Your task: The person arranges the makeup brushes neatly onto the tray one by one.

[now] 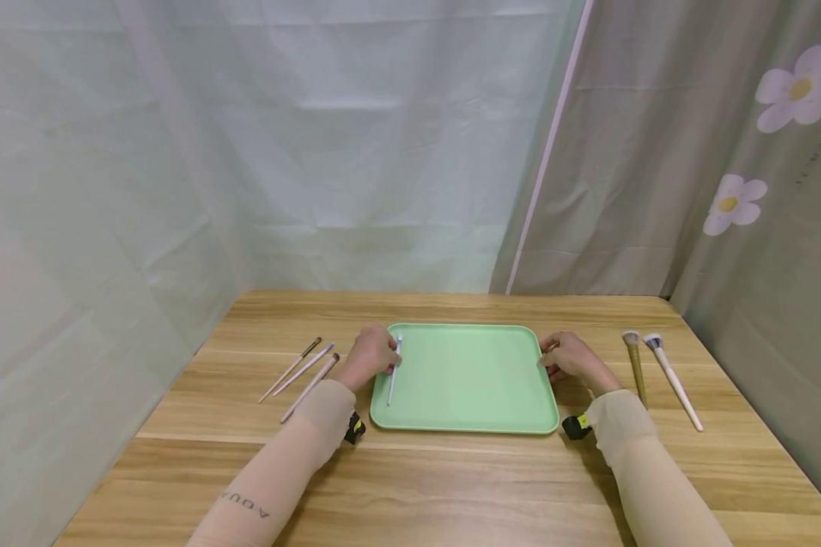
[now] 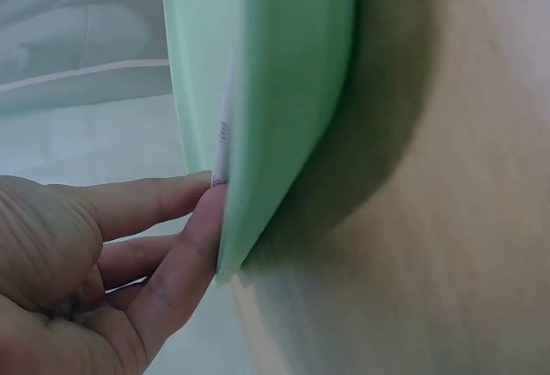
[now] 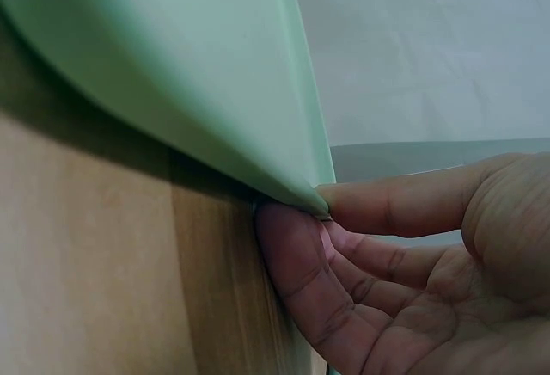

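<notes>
A light green rectangular tray (image 1: 472, 380) lies on the wooden table. Along its left side is a slim white makeup brush (image 1: 393, 384), bristles toward the far edge. My left hand (image 1: 369, 353) reaches over the tray's left rim and pinches this brush between thumb and finger. The left wrist view shows the brush handle (image 2: 222, 147) at the fingertips, close against the tray wall (image 2: 292, 91). On the opposite side, my right hand (image 1: 569, 355) grips the tray's right rim. Its thumb is on the rim and a finger curls underneath, as the right wrist view shows.
Three slim makeup brushes (image 1: 301, 369) lie slanted on the table left of the tray. At the right are two larger brushes, one with a golden-brown handle (image 1: 637, 372) and one with a white handle (image 1: 679, 387). Curtains (image 1: 397, 152) hang behind the table (image 1: 451, 486).
</notes>
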A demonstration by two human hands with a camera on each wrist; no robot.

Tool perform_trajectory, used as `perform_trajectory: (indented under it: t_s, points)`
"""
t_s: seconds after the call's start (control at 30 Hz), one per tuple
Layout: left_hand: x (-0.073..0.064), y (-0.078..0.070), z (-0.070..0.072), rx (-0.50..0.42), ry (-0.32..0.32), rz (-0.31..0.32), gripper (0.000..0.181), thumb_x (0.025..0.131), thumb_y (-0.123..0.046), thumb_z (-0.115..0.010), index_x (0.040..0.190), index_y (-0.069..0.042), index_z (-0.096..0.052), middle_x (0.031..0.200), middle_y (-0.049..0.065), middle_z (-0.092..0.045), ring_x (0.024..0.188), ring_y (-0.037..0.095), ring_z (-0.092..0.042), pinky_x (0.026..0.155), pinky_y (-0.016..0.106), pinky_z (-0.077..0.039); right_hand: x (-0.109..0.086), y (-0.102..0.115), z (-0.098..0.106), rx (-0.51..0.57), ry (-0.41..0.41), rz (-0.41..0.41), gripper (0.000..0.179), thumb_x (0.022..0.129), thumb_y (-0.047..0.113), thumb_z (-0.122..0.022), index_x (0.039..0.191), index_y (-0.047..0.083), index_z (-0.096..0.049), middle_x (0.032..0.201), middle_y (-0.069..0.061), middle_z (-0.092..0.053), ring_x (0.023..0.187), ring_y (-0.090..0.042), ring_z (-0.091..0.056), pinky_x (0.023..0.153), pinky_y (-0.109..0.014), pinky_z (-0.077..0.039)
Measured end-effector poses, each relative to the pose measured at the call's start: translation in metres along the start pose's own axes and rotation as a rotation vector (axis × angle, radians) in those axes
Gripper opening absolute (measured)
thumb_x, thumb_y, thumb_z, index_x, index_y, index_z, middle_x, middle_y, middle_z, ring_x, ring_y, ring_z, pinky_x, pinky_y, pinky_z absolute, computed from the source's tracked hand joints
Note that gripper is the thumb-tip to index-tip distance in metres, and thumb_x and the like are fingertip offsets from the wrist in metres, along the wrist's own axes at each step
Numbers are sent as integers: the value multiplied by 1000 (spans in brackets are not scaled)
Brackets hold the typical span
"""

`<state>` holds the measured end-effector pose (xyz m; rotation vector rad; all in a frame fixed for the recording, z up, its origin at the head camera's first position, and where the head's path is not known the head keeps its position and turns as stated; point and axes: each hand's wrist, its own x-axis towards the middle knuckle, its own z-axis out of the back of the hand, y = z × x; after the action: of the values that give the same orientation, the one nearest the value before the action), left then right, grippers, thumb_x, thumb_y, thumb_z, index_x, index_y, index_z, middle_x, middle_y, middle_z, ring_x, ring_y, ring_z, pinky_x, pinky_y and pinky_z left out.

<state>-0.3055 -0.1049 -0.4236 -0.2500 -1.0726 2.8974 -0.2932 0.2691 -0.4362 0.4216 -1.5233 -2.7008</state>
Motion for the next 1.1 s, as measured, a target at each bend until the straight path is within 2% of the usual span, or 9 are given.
perform_trajectory:
  t_s: [0.33,0.6,0.93,1.03,1.1]
  points:
    - [-3,-2,-1,31,-3,-6,12,91,1,-77,101,8,-75,75,10,-68,62,17,-68,53,22,-54,1,1,1,-1,-2,-12,39,96,-2,-61,131,-17,-50,94,-17,-61,74,-23,-63,66,-36,-61]
    - [-4,-4,0,69,-6,-13,5,92,-1,-76,89,3,-75,71,8,-68,60,15,-66,49,20,-48,1,-1,0,15,4,-12,39,96,-4,-60,131,-17,-49,92,-16,-61,73,-22,-63,65,-35,-61]
    - [-4,-4,3,35,23,-3,10,93,0,-75,83,3,-76,70,11,-70,61,19,-68,48,19,-48,1,-1,-1,22,4,-4,39,95,-4,-60,131,-18,-50,91,-16,-62,73,-22,-63,65,-35,-61]
    - [-4,-4,5,36,24,-10,10,94,-2,-75,86,4,-77,71,10,-70,62,19,-67,49,20,-48,1,-1,0,22,1,-3,39,95,-4,-60,130,-18,-50,91,-16,-62,72,-22,-63,65,-35,-61]
    - [-4,-4,7,37,23,-14,10,95,-4,-74,96,6,-77,71,11,-70,61,18,-66,50,20,-48,2,-1,0,19,-1,-4,39,95,-4,-60,130,-18,-50,91,-16,-61,72,-22,-63,65,-35,-61]
